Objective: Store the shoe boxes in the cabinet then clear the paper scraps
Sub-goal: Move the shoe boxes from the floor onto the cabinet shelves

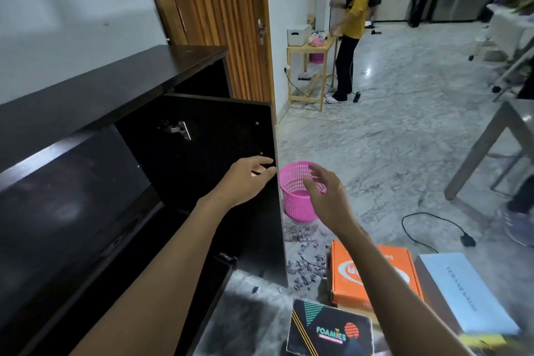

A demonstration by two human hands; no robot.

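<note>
On the gray floor (390, 139) sit a pink basket (297, 199), a heap of paper scraps (306, 267) just beside it, and near them an orange box (354, 272), a black box (323, 326) and a pale blue box (465, 292).

Mount: worn on the person's head, wide-angle, straight lines bowed near the edges.
Facing: forward and down, cabinet door (202, 153) on the left, marble floor (390, 139) on the right.
Nearness: left hand (248, 176) and right hand (326, 196) mid-frame at arm's length; shoe boxes (344, 274) close along the bottom edge.
Far end: back of the room small along the top.
Views: one.
</note>
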